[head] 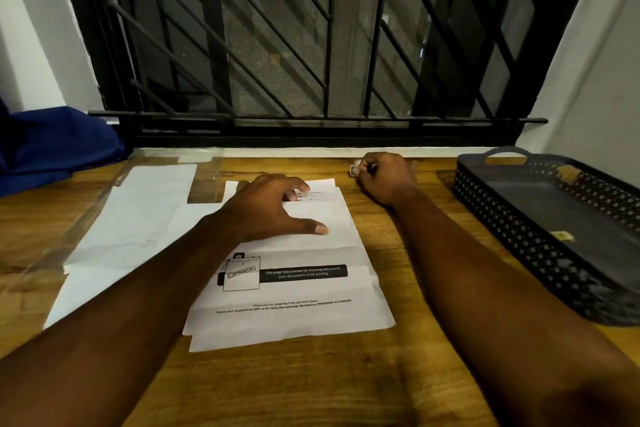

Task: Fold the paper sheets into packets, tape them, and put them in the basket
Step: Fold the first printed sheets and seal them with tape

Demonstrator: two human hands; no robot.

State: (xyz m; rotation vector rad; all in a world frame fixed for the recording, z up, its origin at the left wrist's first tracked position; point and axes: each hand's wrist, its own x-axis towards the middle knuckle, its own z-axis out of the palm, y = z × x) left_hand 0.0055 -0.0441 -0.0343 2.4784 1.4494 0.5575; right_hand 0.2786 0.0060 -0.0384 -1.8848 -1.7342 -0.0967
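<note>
Head view: left hand [273, 208] spread, pressing folded sheet [311, 291]; right hand [384, 177] pinches tape piece [354, 170].

The left hand [266, 208] presses the folded top flap of a printed sheet [294, 291] on the desk [311, 388]; the right hand [384, 178], farther back, pinches a small white piece [354, 170]; basket [512, 246] at right, blank sheets [138, 215] at left

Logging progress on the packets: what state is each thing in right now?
Printed sheet: top part folded down, lying flat.
Left hand: open, pressing the folded flap.
Right hand: curled round a small pale item.
Basket: no packets inside.
Blank sheets: stacked flat, unfolded.
</note>
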